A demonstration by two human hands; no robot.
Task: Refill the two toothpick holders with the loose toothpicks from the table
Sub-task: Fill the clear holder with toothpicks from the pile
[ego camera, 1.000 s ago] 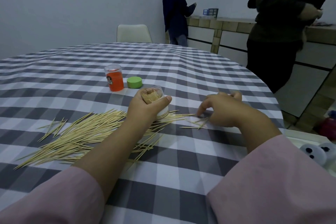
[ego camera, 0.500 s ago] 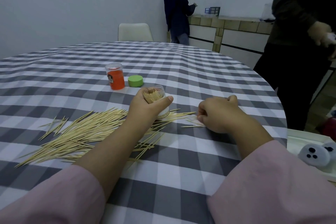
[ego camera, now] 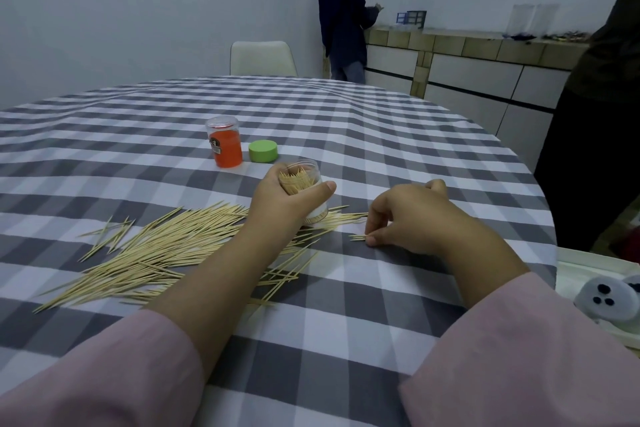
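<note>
On checked cloth, left hand (ego camera: pixel 282 199) grips holder (ego camera: pixel 304 184); right hand (ego camera: pixel 412 215) pinches toothpicks (ego camera: pixel 358 237).

Loose toothpicks (ego camera: pixel 166 246) on table (ego camera: pixel 346 305) left, lid (ego camera: pixel 263 151) right of capped holder (ego camera: pixel 225 142) behind, open holder (ego camera: pixel 304 191) btwn

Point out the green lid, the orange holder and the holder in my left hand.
green lid (ego camera: pixel 263 150), head view, on its flat top.
orange holder (ego camera: pixel 227 146), head view, on its orange body.
held holder (ego camera: pixel 300 177), head view, on the toothpick tips inside.
</note>
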